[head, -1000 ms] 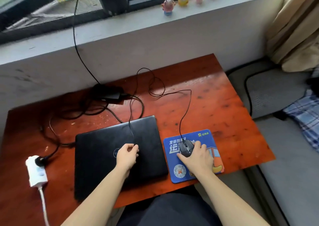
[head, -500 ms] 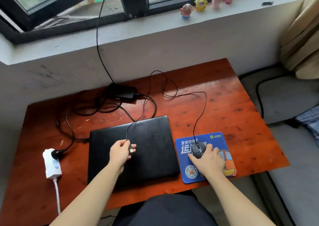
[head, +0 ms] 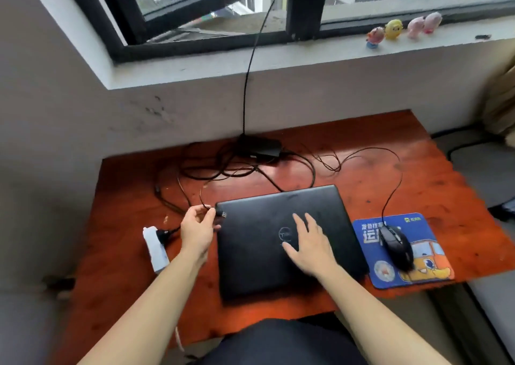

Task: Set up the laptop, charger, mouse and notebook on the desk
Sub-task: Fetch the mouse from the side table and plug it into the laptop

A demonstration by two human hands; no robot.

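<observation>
Left hand pinches the plug of the mouse cable in a closed grip, right at the far left corner of the shut laptop on the counter. Right hand lies flat on the lid, fingers spread, holding nothing. Mouse sits on its blue pad, just right of the laptop.

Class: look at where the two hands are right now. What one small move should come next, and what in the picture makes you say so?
Probably push the USB plug into the laptop's left edge. The left hand pinches the plug right at that edge, and the right hand lies flat on the closed lid, seemingly steadying it. The mouse already sits on its pad. The port itself cannot be seen.
</observation>
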